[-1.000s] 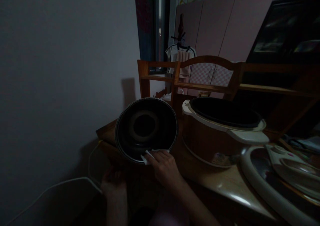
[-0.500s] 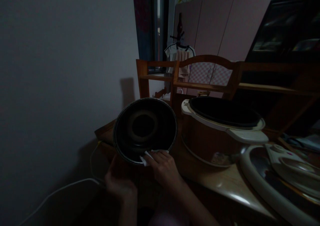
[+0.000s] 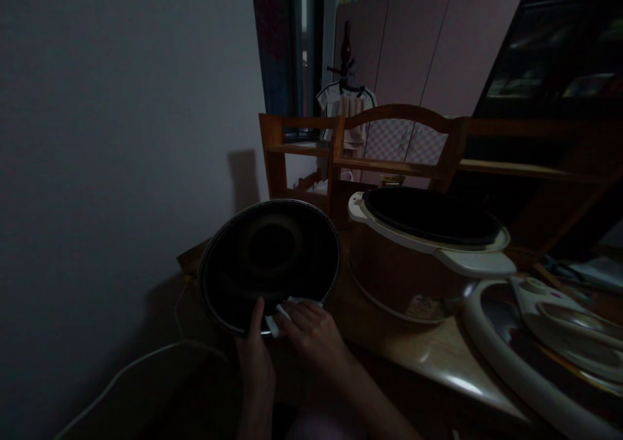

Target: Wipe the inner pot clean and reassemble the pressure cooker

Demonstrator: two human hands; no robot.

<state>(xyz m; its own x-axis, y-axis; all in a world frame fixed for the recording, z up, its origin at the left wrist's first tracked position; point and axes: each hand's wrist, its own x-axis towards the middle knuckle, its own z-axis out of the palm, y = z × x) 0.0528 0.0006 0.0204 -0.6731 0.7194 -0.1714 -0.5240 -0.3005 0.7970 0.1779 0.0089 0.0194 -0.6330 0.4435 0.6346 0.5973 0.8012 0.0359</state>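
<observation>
A round black inner pot [image 3: 228, 284] is tilted so that its open mouth faces me, with a ring-shaped mark on its bottom. My left hand [image 3: 257, 362] grips the near rim, thumb over the inside and the other fingers hidden beneath. Pinched in my right hand [image 3: 316, 336] is a white tissue or thin cloth [image 3: 277, 325], folded over the rim just right of my left thumb. To the right stands a cooker body [image 3: 384, 271] with white handles and a dark inside.
A large cooker lid [image 3: 491, 336] with a pale rim lies at the right on the wooden table [image 3: 428, 355]. Behind stands a wooden shelf frame [image 3: 399, 165]. A white cable [image 3: 131, 365] runs at lower left, beside the wall [image 3: 121, 135].
My left hand has moved right along the pot and now holds its near rim. The pot has come slightly lower and left, tipped farther back. The right hand still grips the tissue.
</observation>
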